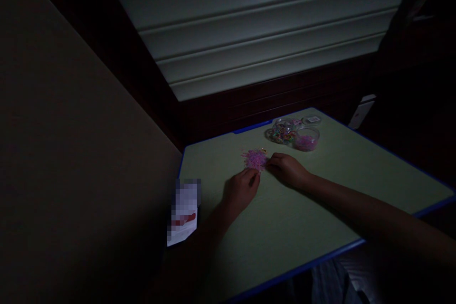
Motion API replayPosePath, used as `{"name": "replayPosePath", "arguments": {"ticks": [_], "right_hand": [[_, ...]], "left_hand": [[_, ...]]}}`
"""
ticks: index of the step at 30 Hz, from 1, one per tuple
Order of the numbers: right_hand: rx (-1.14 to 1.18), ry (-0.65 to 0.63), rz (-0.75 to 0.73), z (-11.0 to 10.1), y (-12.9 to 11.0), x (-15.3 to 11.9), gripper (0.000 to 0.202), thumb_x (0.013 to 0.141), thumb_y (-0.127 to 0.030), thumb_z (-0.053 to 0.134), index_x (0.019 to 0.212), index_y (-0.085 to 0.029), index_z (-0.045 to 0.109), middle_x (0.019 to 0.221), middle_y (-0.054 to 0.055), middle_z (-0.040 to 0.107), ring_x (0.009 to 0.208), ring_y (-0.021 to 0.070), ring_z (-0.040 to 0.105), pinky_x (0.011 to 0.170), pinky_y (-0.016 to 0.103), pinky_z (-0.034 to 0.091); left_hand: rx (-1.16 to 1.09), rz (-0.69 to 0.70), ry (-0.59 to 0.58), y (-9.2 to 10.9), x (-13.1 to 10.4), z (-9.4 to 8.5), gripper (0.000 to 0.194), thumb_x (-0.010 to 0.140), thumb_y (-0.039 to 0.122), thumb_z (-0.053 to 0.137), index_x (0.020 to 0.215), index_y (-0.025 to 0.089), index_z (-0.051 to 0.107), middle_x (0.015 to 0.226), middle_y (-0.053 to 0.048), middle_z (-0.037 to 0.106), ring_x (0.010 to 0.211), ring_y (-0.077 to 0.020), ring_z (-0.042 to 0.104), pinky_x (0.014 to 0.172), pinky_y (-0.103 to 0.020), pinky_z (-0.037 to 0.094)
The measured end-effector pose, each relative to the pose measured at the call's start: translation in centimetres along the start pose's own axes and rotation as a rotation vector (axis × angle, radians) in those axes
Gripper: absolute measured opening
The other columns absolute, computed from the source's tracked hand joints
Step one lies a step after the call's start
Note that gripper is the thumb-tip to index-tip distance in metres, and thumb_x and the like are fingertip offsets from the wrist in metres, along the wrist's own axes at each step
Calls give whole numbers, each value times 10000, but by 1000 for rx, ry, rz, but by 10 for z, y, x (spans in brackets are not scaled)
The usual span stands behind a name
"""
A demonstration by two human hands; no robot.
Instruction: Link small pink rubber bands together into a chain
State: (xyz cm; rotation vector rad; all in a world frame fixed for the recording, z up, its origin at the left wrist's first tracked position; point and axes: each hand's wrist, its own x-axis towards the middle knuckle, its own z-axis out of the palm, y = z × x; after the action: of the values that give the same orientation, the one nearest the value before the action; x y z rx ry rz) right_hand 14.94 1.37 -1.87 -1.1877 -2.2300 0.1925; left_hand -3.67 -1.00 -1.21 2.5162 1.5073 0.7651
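On the pale green tabletop lies a loose pile of tiny pink and purple pieces (254, 158), which look like small rubber bands. My left hand (241, 190) is at the pile's near edge, its fingers curled together in a pinch. From the right, my right hand (287, 168) reaches the pile's side with its fingertips pressed together. In this dim light I cannot make out what either hand pinches. A yellowish bit (264, 151) sits at the pile's far edge.
Behind the right hand stands a clear round tub (307, 138) with pink pieces inside. Beside it are a heap of multicoloured rings (281, 135) and a clear lid (311, 119). A lit phone-like screen (184, 218) is at the table's left edge, near a wall.
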Motion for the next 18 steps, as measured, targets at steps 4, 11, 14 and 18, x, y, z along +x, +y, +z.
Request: {"name": "replayPosePath", "arguments": {"ticks": [4, 11, 14, 18], "right_hand": [[-4, -2, 4, -1, -2, 0, 198, 817, -242, 457, 849, -155, 632, 761, 62, 577, 724, 132, 533, 659, 227, 377], [17, -7, 27, -4, -1, -2, 194, 818, -236, 452, 864, -151, 621, 779, 63, 580, 729, 130, 537, 658, 225, 387], [51, 10, 28, -11, 0, -3, 194, 811, -229, 456, 888, -159, 620, 802, 66, 584, 740, 136, 543, 661, 232, 397], [117, 73, 38, -24, -1, -4, 195, 808, -224, 452, 887, -163, 619, 824, 71, 592, 727, 142, 548, 651, 247, 411]], "left_hand": [[2, 3, -2, -1, 0, 1, 196, 831, 288, 376, 834, 218, 558, 800, 10, 600, 626, -87, 495, 605, -193, 373], [-12, 13, -4, -2, -1, 0, 193, 834, 281, 375, 849, 217, 556, 838, 6, 604, 656, -89, 507, 631, -195, 376], [-10, 11, -11, -1, -1, -1, 190, 829, 282, 383, 846, 215, 560, 829, 3, 606, 649, -90, 508, 626, -195, 377], [-7, 2, -7, -1, 0, 0, 185, 828, 281, 385, 840, 223, 560, 815, 12, 605, 632, -87, 506, 607, -191, 375]]}}
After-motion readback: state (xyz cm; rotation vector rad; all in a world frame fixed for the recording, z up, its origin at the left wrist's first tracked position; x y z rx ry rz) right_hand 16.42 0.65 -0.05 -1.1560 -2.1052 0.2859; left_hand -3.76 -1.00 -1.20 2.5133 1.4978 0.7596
